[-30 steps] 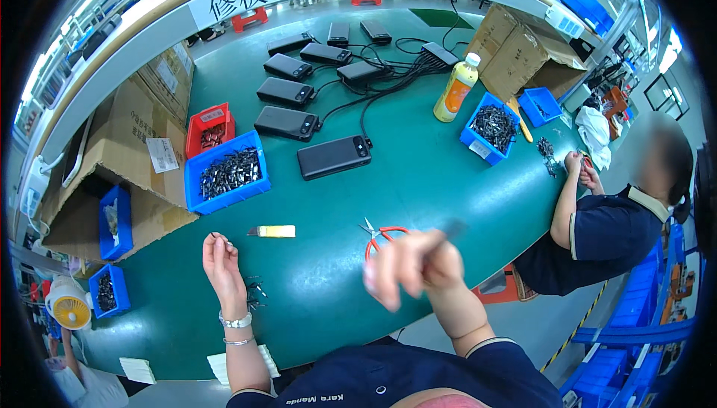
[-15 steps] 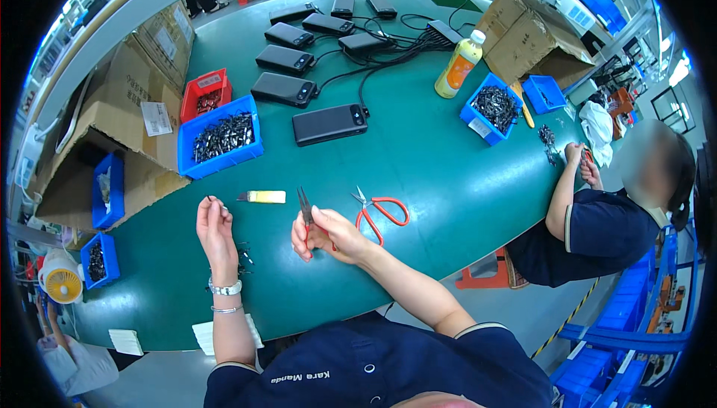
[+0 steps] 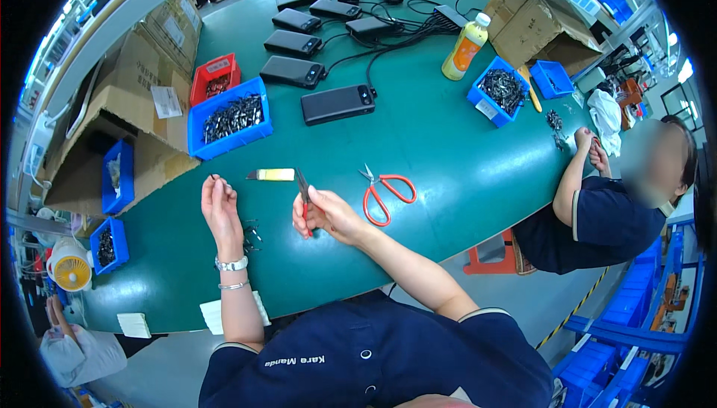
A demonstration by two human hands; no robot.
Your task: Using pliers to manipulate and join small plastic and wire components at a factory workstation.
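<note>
My left hand [image 3: 221,210] is raised over the green table, palm turned inward. Its thumb and fingertips pinch a tiny dark piece [image 3: 213,176], too small to name. My right hand [image 3: 328,215] grips needle-nose pliers [image 3: 302,188] with red handles, their dark jaws pointing away from me. Between the hands and slightly beyond lies a flat yellow-and-white tool [image 3: 275,174] with a dark tip. Red-handled scissors [image 3: 385,193] rest to the right of my right hand. Several small dark metal pieces [image 3: 252,236] lie beside my left wrist.
Blue bins of small dark parts [image 3: 230,139] [image 3: 493,113] and a red bin [image 3: 200,96] stand farther off. Cabled black power banks [image 3: 337,115], a juice bottle [image 3: 464,53] and cardboard boxes [image 3: 160,143] fill the back and sides. A co-worker [image 3: 597,217] sits at the right.
The whole view has shifted, so the table's things sit higher in the picture. My right hand with the pliers has come slightly nearer my left hand, which keeps its pinch.
</note>
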